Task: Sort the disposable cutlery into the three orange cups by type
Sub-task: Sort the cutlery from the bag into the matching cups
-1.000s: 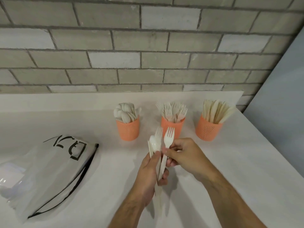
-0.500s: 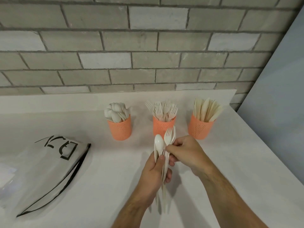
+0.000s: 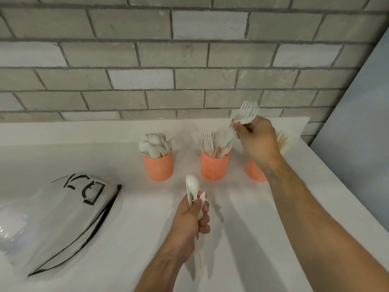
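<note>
White plastic forks [image 3: 245, 114] fanned out, gripped in the right hand [image 3: 255, 142] above the middle cup [image 3: 213, 165]; left hand [image 3: 190, 220] clutched a spoon [image 3: 192, 184] nearer.

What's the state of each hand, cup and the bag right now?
left hand: grips a spoon plus other cutlery, above the counter
right hand: holds a bunch of forks, raised above the fork cup
spoon cup: upright, full of spoons
fork cup: upright, full of forks
right cup: upright, mostly hidden by the right arm
plastic bag: lying flat on the counter
</note>
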